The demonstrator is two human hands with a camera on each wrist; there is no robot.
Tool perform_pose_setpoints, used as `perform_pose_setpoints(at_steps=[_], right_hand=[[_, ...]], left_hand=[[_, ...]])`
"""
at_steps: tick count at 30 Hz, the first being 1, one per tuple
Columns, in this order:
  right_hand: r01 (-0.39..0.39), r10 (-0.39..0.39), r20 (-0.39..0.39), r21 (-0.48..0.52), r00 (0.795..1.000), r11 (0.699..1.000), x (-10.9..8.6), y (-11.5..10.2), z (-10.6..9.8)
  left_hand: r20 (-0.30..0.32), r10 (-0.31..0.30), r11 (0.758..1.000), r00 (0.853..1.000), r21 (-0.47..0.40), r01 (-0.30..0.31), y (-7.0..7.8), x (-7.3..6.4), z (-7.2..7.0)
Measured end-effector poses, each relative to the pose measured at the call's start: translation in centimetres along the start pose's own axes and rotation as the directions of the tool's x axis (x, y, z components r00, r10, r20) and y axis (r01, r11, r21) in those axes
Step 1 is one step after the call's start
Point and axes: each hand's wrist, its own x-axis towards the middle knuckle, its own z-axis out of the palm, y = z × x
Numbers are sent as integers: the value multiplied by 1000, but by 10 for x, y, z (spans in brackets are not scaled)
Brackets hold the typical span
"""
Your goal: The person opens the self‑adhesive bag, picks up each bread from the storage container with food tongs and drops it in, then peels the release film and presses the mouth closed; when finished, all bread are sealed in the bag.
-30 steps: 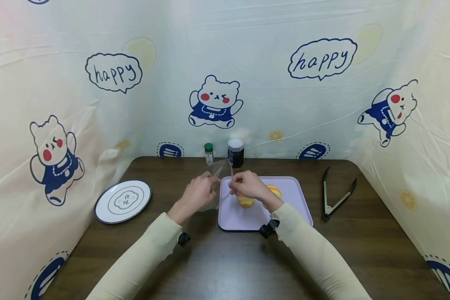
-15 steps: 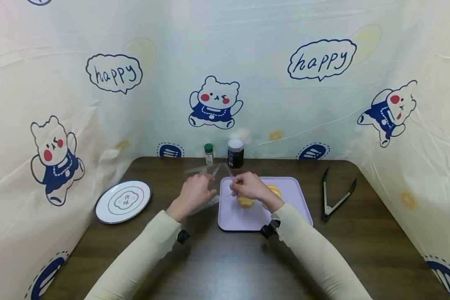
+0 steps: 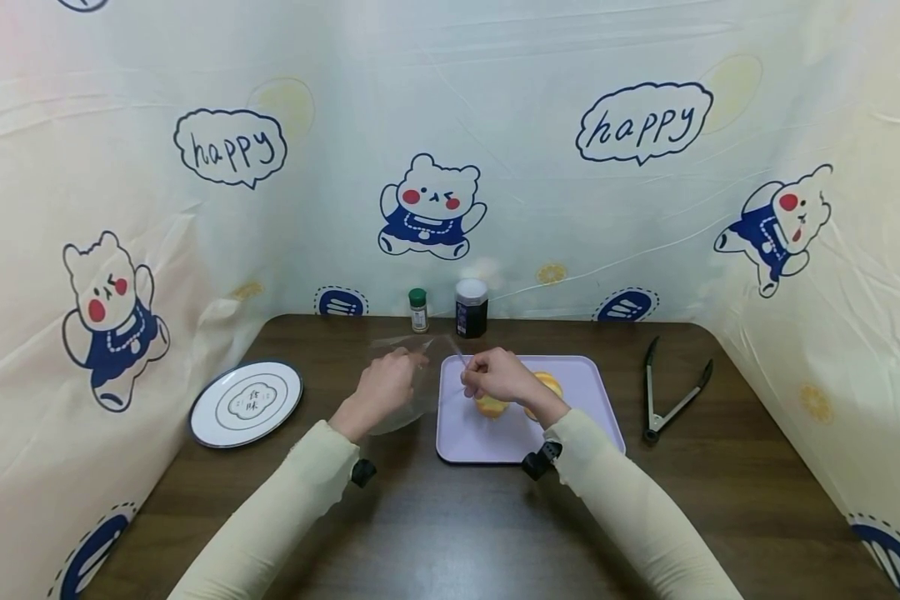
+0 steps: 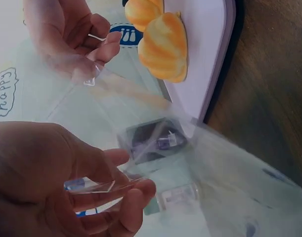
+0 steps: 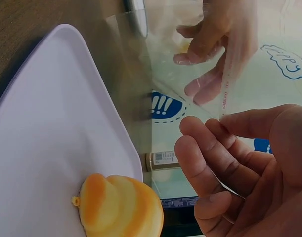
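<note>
A clear plastic bag [image 4: 239, 168] is stretched between both hands, over the left end of a lilac tray [image 3: 465, 442]. My left hand [image 3: 386, 385] pinches the bag's edge between thumb and fingers. My right hand [image 3: 498, 372] pinches the opposite edge with thumb and forefinger, its other fingers curled, as the right wrist view shows. A strip with small red print [image 5: 225, 98] runs along the bag near that pinch. Under the right hand and wrist, two yellow-orange striped bread rolls [image 3: 491, 406] lie on the tray, partly hidden in the head view.
A white plate with a dark rim [image 3: 217, 417] lies at the left. Black-tipped tongs [image 3: 654, 421] lie spread to the right of the tray. Behind the hands stand a green-capped small bottle [image 3: 418, 312] and a dark jar with a white lid [image 3: 472, 310]. A printed curtain [image 3: 570, 200] encloses the table.
My left hand has shifted slightly left, and the bag has spread out wider on that side. The right hand has stayed nearly in place, still pinching the bag.
</note>
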Motion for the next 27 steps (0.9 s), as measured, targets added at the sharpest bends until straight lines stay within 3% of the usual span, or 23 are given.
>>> perform_pose_setpoints(at_steps=[12,21,27], right_hand=[[27,-28,11,24,1000,999,1,3,0],[22,-23,23,27,999,999,2,5,0],[20,-21,23,29,1000,999,1,5,-1]], left_hand=[[14,32,996,999,-87,-30,-5,4,0],[23,58,997,998,-53,-57,-8,1,2],[50,26,996,998,-90,-22,-8,3,2]])
